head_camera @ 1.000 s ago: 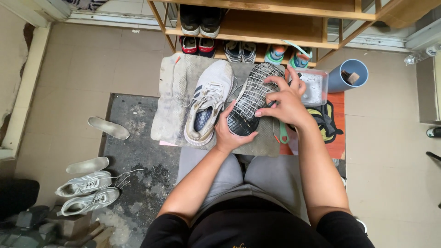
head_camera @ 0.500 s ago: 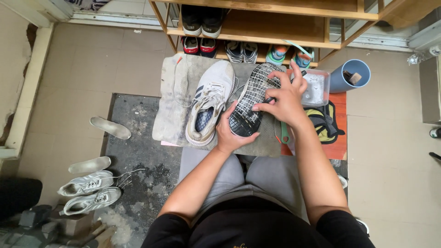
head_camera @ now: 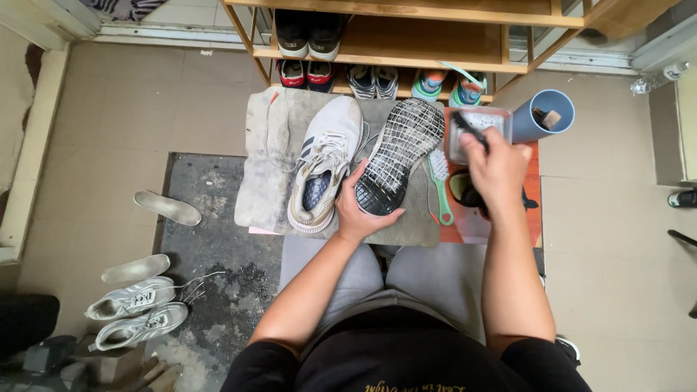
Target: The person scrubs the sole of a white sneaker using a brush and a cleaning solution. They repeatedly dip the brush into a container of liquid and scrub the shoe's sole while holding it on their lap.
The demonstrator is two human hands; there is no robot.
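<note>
My left hand [head_camera: 361,208] grips the heel end of a sneaker [head_camera: 398,154] turned sole up, its dark gridded sole facing me, on a grey cloth [head_camera: 272,181]. My right hand [head_camera: 497,165] is off to the right of that shoe, closed on a small dark brush [head_camera: 467,125] held over a clear plastic tub [head_camera: 483,120]. A white sneaker [head_camera: 324,163] lies upright on the cloth, just left of my left hand. A green-handled brush [head_camera: 439,181] lies between the upturned shoe and my right hand.
A blue cup [head_camera: 537,116] stands right of the tub. A wooden shoe rack [head_camera: 406,43] with several pairs stands behind the cloth. On the floor at left lie two insoles [head_camera: 167,208] and a pair of white sneakers [head_camera: 138,312], beside a dark wet mat [head_camera: 210,268].
My right hand has left the upturned sole and moved right to the plastic tub with the small brush. My left hand still holds the shoe's heel.
</note>
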